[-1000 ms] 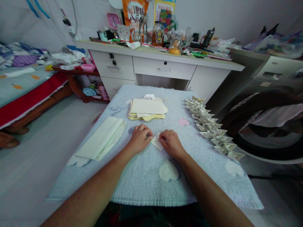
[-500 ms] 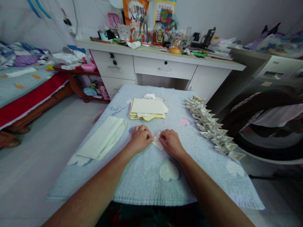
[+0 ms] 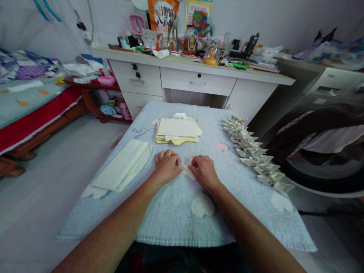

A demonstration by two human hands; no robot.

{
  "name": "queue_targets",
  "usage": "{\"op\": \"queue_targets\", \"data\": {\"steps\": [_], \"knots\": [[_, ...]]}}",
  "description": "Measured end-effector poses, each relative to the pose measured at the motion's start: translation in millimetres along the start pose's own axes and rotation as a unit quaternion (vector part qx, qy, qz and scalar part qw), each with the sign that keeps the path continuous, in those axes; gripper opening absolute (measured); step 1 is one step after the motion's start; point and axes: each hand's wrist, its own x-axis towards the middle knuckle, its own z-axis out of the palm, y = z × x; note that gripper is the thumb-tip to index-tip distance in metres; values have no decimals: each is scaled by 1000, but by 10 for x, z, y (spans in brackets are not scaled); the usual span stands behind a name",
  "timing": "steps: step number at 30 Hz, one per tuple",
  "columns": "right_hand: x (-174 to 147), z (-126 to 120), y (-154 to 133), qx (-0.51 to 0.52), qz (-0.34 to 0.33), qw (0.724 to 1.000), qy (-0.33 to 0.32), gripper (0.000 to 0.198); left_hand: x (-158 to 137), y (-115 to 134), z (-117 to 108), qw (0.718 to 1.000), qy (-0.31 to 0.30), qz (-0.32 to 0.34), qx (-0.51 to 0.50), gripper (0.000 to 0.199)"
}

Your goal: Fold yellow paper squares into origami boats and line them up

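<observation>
A small folded piece of paper (image 3: 188,170), pale cream, lies on the cloth-covered table (image 3: 176,212) between my hands. My left hand (image 3: 168,166) is closed, its thumb and finger at the paper's left corner. On the right side, my right hand (image 3: 203,170) is curled over the paper with its fingertips pinching the edge; part of the paper is hidden beneath it. Beyond my hands sits a stack of cream and yellow paper sheets (image 3: 178,129). Rows of folded paper boats (image 3: 250,149) stand along the table's right side.
A large folded pale sheet (image 3: 123,167) lies on the left of the table. Behind the stack is a crumpled white tissue (image 3: 179,115). A cluttered white desk (image 3: 196,77) stands behind, a washing machine (image 3: 335,91) on the right, a bed (image 3: 31,98) on the left.
My left hand has shifted very slightly left, its fingers a little looser, and the thumb stays at the paper's corner. My right hand has barely moved.
</observation>
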Motion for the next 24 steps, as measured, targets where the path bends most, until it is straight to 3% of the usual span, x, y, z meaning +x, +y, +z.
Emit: {"op": "queue_targets", "data": {"steps": [10,14,24], "knots": [[-36,48,-9,-27,52,996,68,32,15,6,-37,1000,-19,-5,-2,24],[-40,61,-13,-37,53,995,69,34,16,41,22,1000,5,24,14,29],[-47,50,-30,-62,47,995,54,31,7,60,64,999,9,28,40,16]]}}
